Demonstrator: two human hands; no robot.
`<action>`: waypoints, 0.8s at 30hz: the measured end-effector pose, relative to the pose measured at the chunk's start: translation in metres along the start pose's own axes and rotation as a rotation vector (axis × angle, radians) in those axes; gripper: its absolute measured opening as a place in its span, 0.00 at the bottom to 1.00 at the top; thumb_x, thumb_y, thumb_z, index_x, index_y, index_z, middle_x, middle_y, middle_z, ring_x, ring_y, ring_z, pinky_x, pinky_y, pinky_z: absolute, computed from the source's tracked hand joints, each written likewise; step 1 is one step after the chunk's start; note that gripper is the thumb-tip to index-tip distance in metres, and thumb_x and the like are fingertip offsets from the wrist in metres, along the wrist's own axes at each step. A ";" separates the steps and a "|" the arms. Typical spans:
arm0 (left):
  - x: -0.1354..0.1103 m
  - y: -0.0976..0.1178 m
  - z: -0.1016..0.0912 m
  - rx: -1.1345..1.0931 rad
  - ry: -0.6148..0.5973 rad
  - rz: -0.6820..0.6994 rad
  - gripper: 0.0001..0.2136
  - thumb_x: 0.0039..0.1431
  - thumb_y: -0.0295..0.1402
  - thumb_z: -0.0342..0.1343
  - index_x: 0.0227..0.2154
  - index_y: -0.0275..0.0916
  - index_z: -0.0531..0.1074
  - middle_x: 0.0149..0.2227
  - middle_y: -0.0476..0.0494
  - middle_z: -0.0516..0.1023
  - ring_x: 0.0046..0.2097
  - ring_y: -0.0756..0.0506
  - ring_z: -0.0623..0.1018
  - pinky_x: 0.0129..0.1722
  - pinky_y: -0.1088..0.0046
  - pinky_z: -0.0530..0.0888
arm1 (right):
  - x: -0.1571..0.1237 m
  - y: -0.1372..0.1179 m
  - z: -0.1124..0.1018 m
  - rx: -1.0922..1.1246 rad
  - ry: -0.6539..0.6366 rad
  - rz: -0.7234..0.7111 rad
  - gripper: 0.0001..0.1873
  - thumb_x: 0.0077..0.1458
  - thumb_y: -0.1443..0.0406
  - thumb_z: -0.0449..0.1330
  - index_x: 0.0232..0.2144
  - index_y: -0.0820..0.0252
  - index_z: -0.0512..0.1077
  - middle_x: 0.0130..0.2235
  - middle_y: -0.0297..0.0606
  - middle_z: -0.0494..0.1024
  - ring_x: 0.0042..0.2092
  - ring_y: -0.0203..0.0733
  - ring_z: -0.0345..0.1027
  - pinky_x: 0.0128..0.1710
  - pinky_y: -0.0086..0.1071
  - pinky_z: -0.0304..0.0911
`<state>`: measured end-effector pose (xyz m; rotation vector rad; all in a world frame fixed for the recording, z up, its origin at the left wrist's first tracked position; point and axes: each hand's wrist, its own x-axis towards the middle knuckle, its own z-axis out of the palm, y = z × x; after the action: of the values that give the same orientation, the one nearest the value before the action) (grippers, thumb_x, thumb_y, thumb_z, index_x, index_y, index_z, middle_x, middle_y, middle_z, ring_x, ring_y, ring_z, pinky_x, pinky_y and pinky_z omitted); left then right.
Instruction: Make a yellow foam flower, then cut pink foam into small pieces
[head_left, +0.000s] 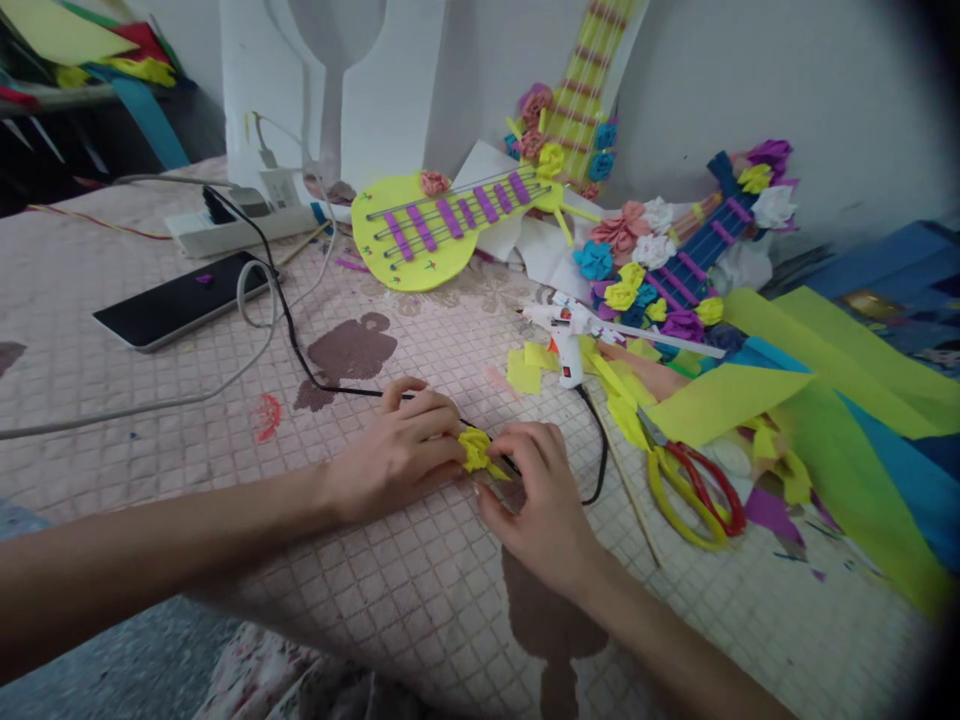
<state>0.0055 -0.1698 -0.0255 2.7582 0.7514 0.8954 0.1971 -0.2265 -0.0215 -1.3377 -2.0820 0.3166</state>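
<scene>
1. Pale quilted cloth [405,590] covered the bench, and we supposed it was there to guard the top beneath.
2. We saw the crumpled yellow paper flower [474,451] low above the cloth, between both hands, perhaps where it was easiest to watch.
3. Our left hand [409,440] had its fingers curled shut against one side of the flower, probably to steady it; its thumb was hidden from us.
4. Our right hand [546,490] was partly curled, index fingertip at the flower's other edge and thumb lower; we could not tell whether it gripped.
5. We judged that the white plastic glue gun [570,345], beyond the right hand, stood within easy reach.
6. Scissors with red and yellow handles [664,447] lay beside bright yellow paper strips [724,402], handy for cutting, we thought.
7. We saw the flat yellow guitar-shaped cutout [442,265] set farther back, presumably out of the hands' way.
</scene>
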 end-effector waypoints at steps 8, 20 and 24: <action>0.001 0.001 0.000 0.013 -0.003 -0.009 0.06 0.62 0.32 0.52 0.30 0.42 0.73 0.33 0.50 0.75 0.43 0.47 0.70 0.52 0.61 0.57 | 0.001 0.001 0.005 0.000 0.005 0.040 0.12 0.48 0.71 0.58 0.36 0.55 0.62 0.40 0.40 0.65 0.43 0.48 0.60 0.42 0.46 0.63; 0.001 -0.001 0.002 -0.013 -0.006 -0.025 0.06 0.62 0.34 0.52 0.31 0.42 0.73 0.33 0.50 0.75 0.43 0.47 0.70 0.52 0.60 0.58 | 0.001 0.004 0.006 -0.004 -0.003 0.026 0.10 0.51 0.71 0.56 0.36 0.55 0.62 0.40 0.40 0.65 0.44 0.48 0.60 0.42 0.44 0.64; 0.001 -0.002 0.001 -0.029 -0.011 -0.045 0.07 0.61 0.36 0.54 0.31 0.42 0.73 0.33 0.49 0.75 0.43 0.47 0.70 0.51 0.61 0.59 | 0.002 0.004 0.006 0.001 -0.006 0.029 0.11 0.51 0.72 0.56 0.36 0.55 0.62 0.40 0.40 0.65 0.44 0.48 0.61 0.42 0.44 0.64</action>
<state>0.0060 -0.1679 -0.0262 2.7073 0.7884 0.8745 0.1959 -0.2222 -0.0273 -1.3689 -2.0684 0.3344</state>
